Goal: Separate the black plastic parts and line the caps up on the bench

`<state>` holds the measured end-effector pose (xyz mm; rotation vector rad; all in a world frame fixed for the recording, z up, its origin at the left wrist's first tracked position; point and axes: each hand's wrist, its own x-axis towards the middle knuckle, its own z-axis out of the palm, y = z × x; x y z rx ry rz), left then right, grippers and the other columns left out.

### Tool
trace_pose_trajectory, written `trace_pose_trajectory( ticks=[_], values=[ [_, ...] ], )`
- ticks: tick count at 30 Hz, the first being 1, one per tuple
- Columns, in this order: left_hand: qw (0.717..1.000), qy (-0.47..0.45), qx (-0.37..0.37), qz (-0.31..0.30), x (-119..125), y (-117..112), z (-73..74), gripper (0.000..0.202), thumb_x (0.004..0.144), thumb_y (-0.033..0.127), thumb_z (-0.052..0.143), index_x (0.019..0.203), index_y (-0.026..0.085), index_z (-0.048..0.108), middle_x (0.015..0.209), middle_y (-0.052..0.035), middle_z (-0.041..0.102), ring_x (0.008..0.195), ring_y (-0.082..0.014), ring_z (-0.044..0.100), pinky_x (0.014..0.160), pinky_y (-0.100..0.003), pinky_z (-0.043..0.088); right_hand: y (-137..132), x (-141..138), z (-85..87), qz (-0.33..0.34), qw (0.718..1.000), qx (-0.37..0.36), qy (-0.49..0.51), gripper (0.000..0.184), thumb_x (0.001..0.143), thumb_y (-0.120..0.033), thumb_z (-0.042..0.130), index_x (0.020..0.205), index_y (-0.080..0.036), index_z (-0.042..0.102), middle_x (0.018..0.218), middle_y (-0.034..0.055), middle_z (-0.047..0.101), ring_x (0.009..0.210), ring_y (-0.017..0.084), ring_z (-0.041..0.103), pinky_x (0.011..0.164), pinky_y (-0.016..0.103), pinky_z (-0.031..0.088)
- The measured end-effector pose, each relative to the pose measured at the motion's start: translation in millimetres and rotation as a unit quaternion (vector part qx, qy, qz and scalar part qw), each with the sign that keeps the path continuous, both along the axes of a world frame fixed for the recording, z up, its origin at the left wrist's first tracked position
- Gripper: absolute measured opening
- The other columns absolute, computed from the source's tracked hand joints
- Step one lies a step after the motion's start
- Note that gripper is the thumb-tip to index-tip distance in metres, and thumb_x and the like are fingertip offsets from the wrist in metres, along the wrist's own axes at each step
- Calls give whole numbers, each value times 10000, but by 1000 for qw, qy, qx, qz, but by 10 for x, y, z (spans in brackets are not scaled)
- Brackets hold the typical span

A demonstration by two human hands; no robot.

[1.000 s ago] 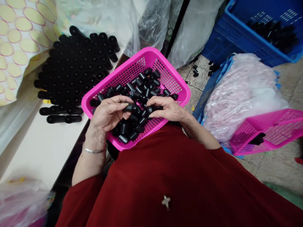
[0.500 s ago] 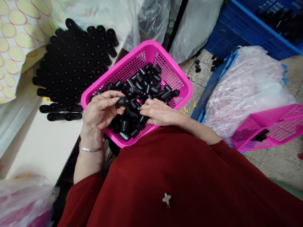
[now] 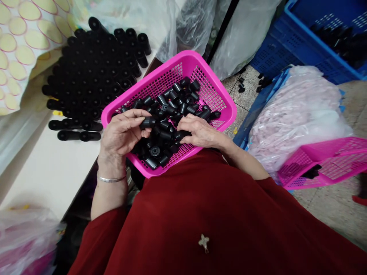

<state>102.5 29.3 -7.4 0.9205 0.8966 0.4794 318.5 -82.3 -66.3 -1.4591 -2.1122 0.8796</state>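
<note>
My left hand (image 3: pixel 124 130) pinches a short black plastic cylinder (image 3: pixel 148 122) with a narrower end, held over the left part of a pink plastic basket (image 3: pixel 169 61). Inside the basket, my right hand (image 3: pixel 199 130) has its thumb and fingers round another black plastic cylinder (image 3: pixel 181 135), which they partly cover. Many similar loose black pieces (image 3: pixel 172 93) lie jumbled in the basket, some on their sides and some end-up. The basket sits at my waist, beside the table edge.
Rows of longer black tubes (image 3: pixel 94 76) are packed on the white table (image 3: pixel 34 172) at left. To the right are a filled clear plastic bag (image 3: pixel 298 110), a second pink basket (image 3: pixel 329 156) and blue crates (image 3: pixel 278 42). Small black pieces (image 3: pixel 241 86) are scattered on the floor.
My right hand has shifted slightly right, and its fingers have parted round a black cylinder. The loose pieces near it have moved. My left hand keeps its pinch on its piece.
</note>
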Motion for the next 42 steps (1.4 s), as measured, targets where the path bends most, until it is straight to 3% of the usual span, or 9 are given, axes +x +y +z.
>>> trace_pose_trajectory(
  ticks=[10, 17, 21, 25, 28, 32, 36, 39, 42],
  values=[
    [1000, -18, 4, 7, -197, -12, -29, 126, 705, 161, 726, 819, 110, 722, 671, -45, 652, 545, -132, 580, 493, -254, 459, -27, -66, -34, -22, 998, 42, -32, 327, 884, -440, 633, 1116, -209, 638, 1092, 85, 617, 957, 235, 457, 809, 369, 383],
    [999, -33, 31, 30, -304, -8, -6, 112, 730, 146, 709, 833, 104, 727, 683, -33, 673, 559, -133, 585, 498, -246, 471, -10, -651, 104, 115, 978, 100, -141, 302, 896, -289, 587, 1176, -178, 574, 1261, 119, 536, 1011, 255, 429, 785, 366, 352],
    [998, -26, 41, 49, -363, -17, 22, 94, 736, 141, 701, 823, 117, 729, 680, -30, 667, 578, -133, 588, 499, -244, 468, 78, -763, 128, 142, 970, 100, -168, 201, 909, -206, 506, 1090, -183, 590, 1104, 93, 595, 949, 238, 450, 769, 358, 336],
    [997, -33, 37, 62, -425, -18, -1, 120, 710, 152, 724, 821, 107, 735, 677, -42, 663, 578, -132, 591, 498, -242, 472, 152, -494, 121, 62, 990, 47, -113, 127, 860, -226, 561, 959, -161, 608, 928, 78, 613, 900, 223, 487, 767, 355, 370],
    [997, -42, 22, 59, -410, -29, -50, 165, 671, 177, 756, 816, 100, 740, 669, -56, 668, 545, -132, 592, 477, -237, 477, 138, -291, 92, -57, 996, 13, 73, 119, 808, -224, 607, 911, -165, 596, 858, 32, 605, 818, 175, 525, 744, 329, 421],
    [999, -31, -8, 29, -279, -71, -92, 151, 661, 182, 766, 792, 115, 730, 640, -53, 649, 518, -127, 594, 474, -234, 499, 69, -230, 52, -132, 908, -113, 382, 271, 723, -293, 741, 916, -170, 596, 804, -15, 625, 735, 120, 589, 701, 286, 497],
    [999, -38, -36, 9, -134, -123, -79, 176, 637, 162, 783, 785, 86, 726, 618, -52, 634, 504, -130, 602, 466, -228, 507, 46, -287, 14, -168, 816, -188, 520, 422, 582, -273, 870, 922, -169, 644, 835, -16, 680, 738, 97, 638, 723, 261, 549],
    [998, -48, -45, 1, -80, -153, -70, 208, 622, 165, 798, 796, 77, 729, 639, -57, 654, 504, -128, 607, 466, -224, 516, 39, -324, 0, -192, 785, -206, 552, 436, 549, -273, 895, 909, -175, 669, 805, -24, 695, 704, 94, 653, 715, 263, 573],
    [998, -48, -42, 0, -61, -177, -80, 233, 617, 183, 816, 804, 76, 725, 631, -53, 657, 513, -128, 617, 480, -215, 527, 17, -355, 16, -225, 781, -190, 551, 430, 547, -271, 899, 903, -178, 678, 789, -25, 696, 713, 103, 660, 728, 284, 587]
  ],
)
